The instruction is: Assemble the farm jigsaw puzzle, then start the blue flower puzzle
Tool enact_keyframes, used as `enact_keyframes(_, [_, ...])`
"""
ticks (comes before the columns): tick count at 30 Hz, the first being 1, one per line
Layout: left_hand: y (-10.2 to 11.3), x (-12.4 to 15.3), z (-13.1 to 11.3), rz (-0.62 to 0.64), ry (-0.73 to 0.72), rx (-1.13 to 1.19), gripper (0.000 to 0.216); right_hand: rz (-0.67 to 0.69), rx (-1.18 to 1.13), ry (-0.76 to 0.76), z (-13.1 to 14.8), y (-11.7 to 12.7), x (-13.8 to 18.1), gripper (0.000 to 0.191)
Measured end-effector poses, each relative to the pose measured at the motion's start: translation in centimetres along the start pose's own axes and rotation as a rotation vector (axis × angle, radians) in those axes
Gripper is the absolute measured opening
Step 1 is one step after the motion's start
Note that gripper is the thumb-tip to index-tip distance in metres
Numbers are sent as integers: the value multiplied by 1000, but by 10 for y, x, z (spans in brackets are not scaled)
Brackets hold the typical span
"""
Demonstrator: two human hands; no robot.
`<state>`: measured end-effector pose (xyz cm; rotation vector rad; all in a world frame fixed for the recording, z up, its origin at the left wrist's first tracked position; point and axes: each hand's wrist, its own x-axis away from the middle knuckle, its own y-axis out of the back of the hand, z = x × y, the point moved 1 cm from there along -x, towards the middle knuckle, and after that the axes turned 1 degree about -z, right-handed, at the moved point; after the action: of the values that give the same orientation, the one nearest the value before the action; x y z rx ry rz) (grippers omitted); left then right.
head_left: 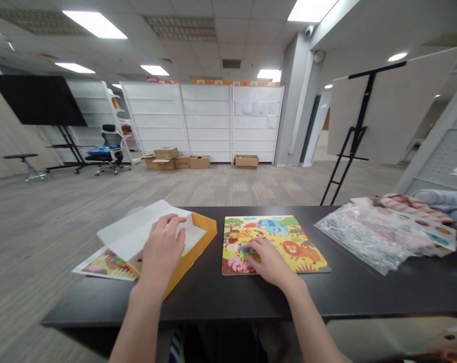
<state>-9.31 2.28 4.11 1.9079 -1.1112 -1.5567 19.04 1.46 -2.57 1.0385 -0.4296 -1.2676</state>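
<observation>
A colourful animal jigsaw puzzle board (285, 237) lies on the dark table (349, 292) in front of me. My right hand (268, 259) rests on its lower left part, fingers curled down and pressed on the pieces near a pink animal. My left hand (162, 249) lies flat, fingers spread, on a white sheet (137, 234) inside an orange box tray (198, 247) at the left. A printed picture sheet (103, 264) sticks out under the tray past the table's left edge.
Clear plastic bags (357, 234) and packaged items (413, 214) lie on the table's right side. Behind it stands a black easel (349, 146) with a white board. Cardboard boxes (175, 159), an office chair (109, 148) and white shelving line the far wall.
</observation>
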Motion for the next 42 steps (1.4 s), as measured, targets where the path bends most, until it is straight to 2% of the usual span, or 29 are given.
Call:
enact_keyframes(2, [-10, 3, -27, 29, -75, 218, 27, -3, -22, -1, -1, 0, 0, 16])
enact_keyframes(6, [-53, 21, -74, 360, -111, 533, 18, -52, -17, -52, -11, 1, 1, 17])
enact_keyframes(7, [-66, 27, -81, 399, -95, 566, 20, -67, -3, -67, -14, 2, 2, 16])
enact_keyframes(10, [-95, 40, -94, 392, -60, 623, 26, -76, 19, -91, -24, 4, 4, 11])
enact_keyframes(12, [-105, 43, -98, 390, -26, 725, 30, -70, 20, -90, -28, 5, 4, 10])
enact_keyframes(14, [-107, 42, -102, 423, 62, 888, 32, -65, 18, -86, -30, 6, 4, 9])
enact_keyframes(18, [-99, 35, -107, 507, 362, 1344, 30, -60, 15, -92, -29, 7, 4, 11])
enact_keyframes(21, [-93, 28, -106, 485, 615, 1614, 31, -62, -1, -84, -27, 8, 6, 12])
enact_keyframes(25, [-92, 21, -101, 457, 911, 1758, 27, -62, -16, -86, -24, 12, 7, 12])
enact_keyframes(32, [-87, 16, -96, 546, 1218, 1824, 18, -74, -26, -87, -28, 13, 8, 12])
enact_keyframes(35, [-85, 20, -97, 549, 1195, 1837, 22, -79, -23, -83, -31, 10, 8, 13])
enact_keyframes(38, [-86, 27, -101, 562, 1079, 1831, 24, -79, -26, -73, -33, 9, 8, 12])
enact_keyframes(42, [-91, 38, -105, 659, 883, 1753, 27, -71, -28, -67, -31, 10, 8, 11])
